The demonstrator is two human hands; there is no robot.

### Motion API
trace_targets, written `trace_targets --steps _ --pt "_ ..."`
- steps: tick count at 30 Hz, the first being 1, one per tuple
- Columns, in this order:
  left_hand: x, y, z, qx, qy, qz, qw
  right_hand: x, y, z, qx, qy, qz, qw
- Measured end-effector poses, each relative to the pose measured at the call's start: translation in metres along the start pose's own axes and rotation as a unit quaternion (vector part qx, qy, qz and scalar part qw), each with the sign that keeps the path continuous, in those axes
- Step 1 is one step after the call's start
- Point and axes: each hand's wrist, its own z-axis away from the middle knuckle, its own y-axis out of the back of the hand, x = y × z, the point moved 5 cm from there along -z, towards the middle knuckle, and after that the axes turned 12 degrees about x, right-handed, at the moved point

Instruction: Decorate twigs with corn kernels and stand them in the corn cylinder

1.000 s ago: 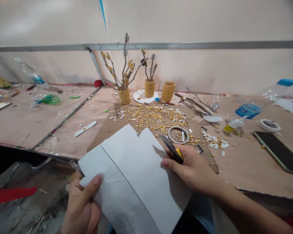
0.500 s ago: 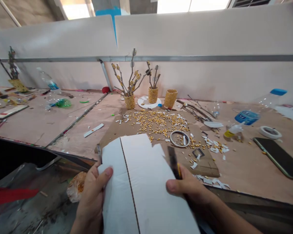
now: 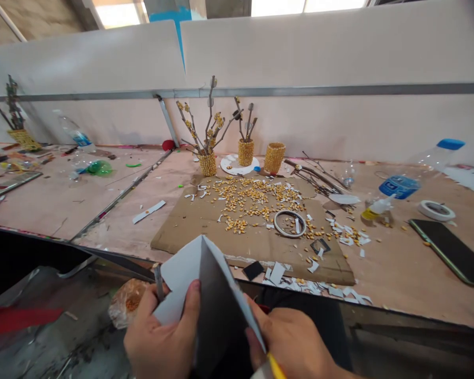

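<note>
White card (image 3: 210, 297), creased into two panels that stand at an angle, is held low in the centre, just in front of the table's near edge. The left hand (image 3: 161, 334) is closed on the left panel, thumb laid flat on its inner face; a thin grey tool (image 3: 158, 281) rises beside its fingers. The right hand (image 3: 298, 331) is curled closed around the right panel's outer edge. A yellow object (image 3: 275, 366) shows below it, cut off by the lower border, so its full shape cannot be told.

Beyond the hands, a brown cardboard sheet (image 3: 189, 229) lies on the table (image 3: 114, 202), scattered with yellow kernels (image 3: 256, 196). A pale ring (image 3: 277, 223) rests on its right half, and white scraps (image 3: 319, 288) lie along its near edge. Behind stand three kernel-covered cups: the left cup (image 3: 207, 164) and middle cup (image 3: 245, 152) hold twigs, while twigs lie beside the right cup (image 3: 274, 158). At far right, a dark phone (image 3: 452, 250) lies near a white tape roll (image 3: 434, 215).
</note>
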Motion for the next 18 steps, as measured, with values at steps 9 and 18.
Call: trace_targets --steps 9,18 --pt "-0.051 -0.013 -0.035 -0.131 0.227 0.243 0.934 0.047 0.046 -0.026 -0.065 -0.287 -0.391 0.872" --pt "-0.018 -0.034 -0.048 -0.019 0.152 0.421 0.894 0.046 0.072 -0.018 0.033 -0.268 -0.377 0.886"
